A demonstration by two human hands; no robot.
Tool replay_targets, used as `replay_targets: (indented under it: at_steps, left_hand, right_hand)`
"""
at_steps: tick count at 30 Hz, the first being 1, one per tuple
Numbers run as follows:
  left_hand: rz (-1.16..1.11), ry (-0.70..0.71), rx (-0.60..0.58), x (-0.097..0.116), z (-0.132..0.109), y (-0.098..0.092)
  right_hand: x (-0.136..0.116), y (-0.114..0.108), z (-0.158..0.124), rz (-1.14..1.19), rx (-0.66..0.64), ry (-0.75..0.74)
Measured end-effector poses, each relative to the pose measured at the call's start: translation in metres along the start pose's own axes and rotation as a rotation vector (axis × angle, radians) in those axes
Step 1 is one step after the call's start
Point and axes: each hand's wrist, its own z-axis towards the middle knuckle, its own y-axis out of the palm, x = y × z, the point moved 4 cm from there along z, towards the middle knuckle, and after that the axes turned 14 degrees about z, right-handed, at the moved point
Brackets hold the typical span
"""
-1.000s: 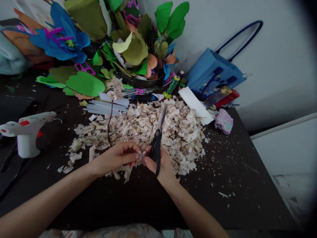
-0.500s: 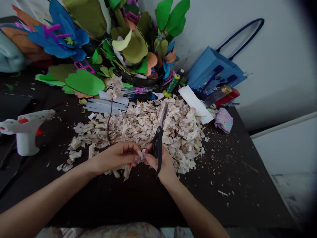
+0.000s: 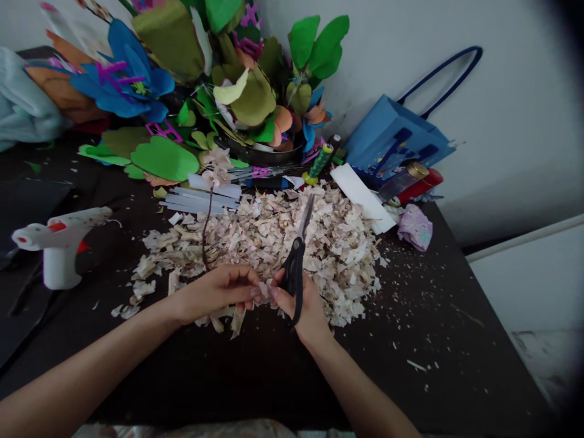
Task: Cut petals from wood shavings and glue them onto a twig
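My left hand [image 3: 214, 294] pinches a small pale scrap [image 3: 264, 290] of papery material between its fingertips. My right hand [image 3: 303, 302] grips black-handled scissors [image 3: 294, 271], their steel blades pointing up and away over the heap, and its fingertips meet the same scrap. Both hands rest at the near edge of a large heap of pale shredded flakes [image 3: 292, 243]. Beyond my left hand, a thin dark stem [image 3: 207, 231] topped by a pale paper flower [image 3: 216, 168] lies across the heap's far left side.
A white hot glue gun [image 3: 59, 249] stands left on the dark table [image 3: 410, 377]. Behind the heap are colourful foam flowers and leaves [image 3: 255, 91], glue sticks [image 3: 196, 201], a green thread spool [image 3: 319, 164], a white strip [image 3: 362, 198] and a blue bag [image 3: 392, 140].
The whole view has shifted slightly right and down. Both hands keep hold of the scrap, and the scissors stay in my right hand with a small change of tilt.
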Motion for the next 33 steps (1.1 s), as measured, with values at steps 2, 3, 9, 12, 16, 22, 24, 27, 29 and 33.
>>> replay_targets:
  at_steps: [2,3,9,12,16,22,24,27,29,33]
  left_hand:
    - [0.004,0.011,0.007,0.000,0.000,-0.001]
    - [0.010,0.011,0.009,0.000,-0.001,-0.001]
    - [0.154,0.030,0.043,-0.001,-0.002,-0.005]
    - [0.187,0.029,0.058,-0.002,-0.003,-0.006]
    - [0.235,0.045,0.062,0.000,-0.005,-0.006]
    - [0.361,0.026,0.027,0.005,-0.010,-0.001]
    - [0.418,0.045,0.002,0.006,-0.011,0.003]
    - [0.511,0.170,-0.073,0.010,-0.013,0.011]
    - [0.574,0.303,-0.102,0.015,-0.015,0.016]
    - [0.615,0.424,-0.138,0.017,-0.016,0.025]
  right_hand:
    - [-0.001,-0.001,0.000,0.013,0.008,-0.006]
    - [-0.001,-0.002,0.000,0.014,0.015,-0.009]
    - [-0.002,-0.006,0.001,0.046,0.035,-0.019]
    - [-0.004,-0.006,0.000,0.015,0.040,-0.027]
    - [-0.006,-0.004,-0.001,-0.015,0.050,-0.056]
    - [-0.002,-0.011,0.000,-0.050,0.091,-0.077]
    - [-0.003,-0.013,0.001,-0.080,0.103,-0.097]
    - [-0.005,-0.014,0.001,-0.091,0.107,-0.101]
    - [-0.006,-0.013,0.001,-0.075,0.095,-0.094]
    - [-0.008,-0.011,-0.001,-0.056,0.062,-0.077]
